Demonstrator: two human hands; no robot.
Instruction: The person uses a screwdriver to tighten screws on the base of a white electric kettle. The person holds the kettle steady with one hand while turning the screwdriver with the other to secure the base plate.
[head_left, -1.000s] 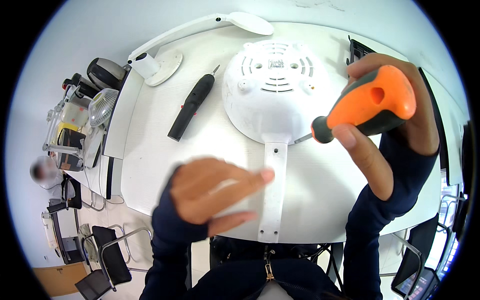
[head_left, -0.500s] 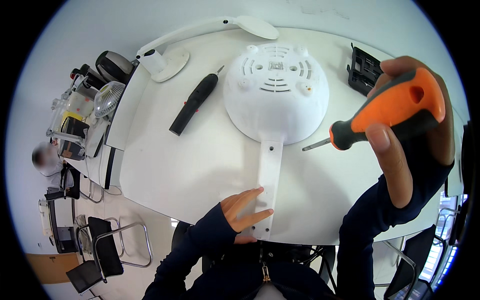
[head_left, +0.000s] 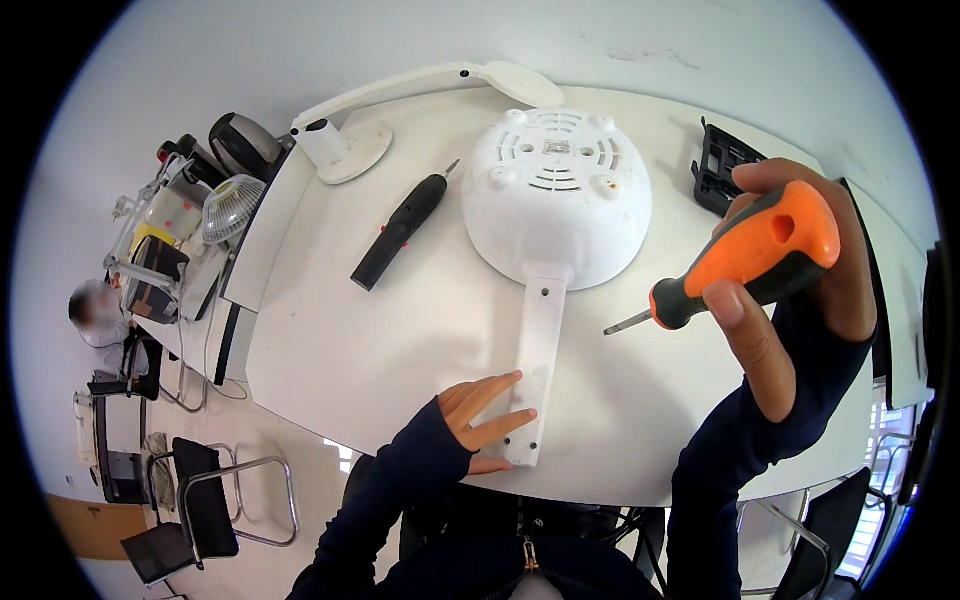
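A white, rounded appliance base (head_left: pixel 560 200) lies upside down on the table, its slotted underside and small feet facing up. From it a flat white handle (head_left: pixel 540 340) with screw holes runs toward me. My left hand (head_left: pixel 480 420) rests on the near end of that handle, fingers spread and extended. Up at the right, my right hand (head_left: pixel 800 270) grips an orange and black screwdriver (head_left: pixel 765 245). Its metal tip points left, apart from the appliance. A black electric screwdriver (head_left: pixel 403 230) with red buttons lies on the table left of the base.
A white desk lamp (head_left: pixel 350 155) stands at the far left of the table (head_left: pixel 340 340). An open black tool case (head_left: pixel 725 165) lies at the far right. On the left side table are a round fan-like cage (head_left: pixel 233 208) and a kettle (head_left: pixel 243 145). Chairs (head_left: pixel 205 495) stand beyond; a person (head_left: pixel 97 315) sits far left.
My right hand and the screwdriver have moved a little left and lower in view. The left hand stays on the handle. The whole view has shifted slightly.
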